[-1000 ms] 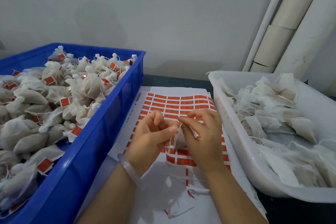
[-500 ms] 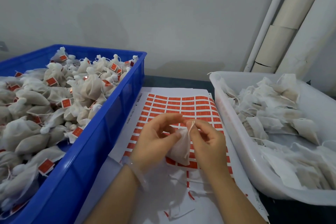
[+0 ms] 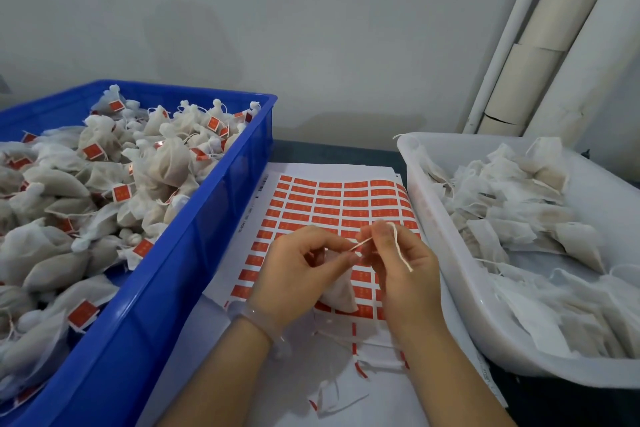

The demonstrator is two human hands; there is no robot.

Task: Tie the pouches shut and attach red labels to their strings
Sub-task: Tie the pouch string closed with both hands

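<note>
A small white pouch (image 3: 339, 291) hangs between my hands over the sheet of red labels (image 3: 332, 198). My left hand (image 3: 298, 274) pinches the pouch's neck and one end of its cream string (image 3: 362, 244). My right hand (image 3: 405, 274) pinches the string too; the loose end loops over its fingers and drapes down its back. Both hands are close together, fingertips almost touching.
A blue crate (image 3: 194, 253) on the left holds several tied pouches with red labels. A white tub (image 3: 446, 253) on the right holds several untied pouches. Peeled label backing scraps (image 3: 360, 357) lie near my wrists. Pipes (image 3: 519, 45) stand at the back right wall.
The pouch has dropped lower between my hands. The string has been drawn out, and it now wraps over my right fingers with its end hanging loose.
</note>
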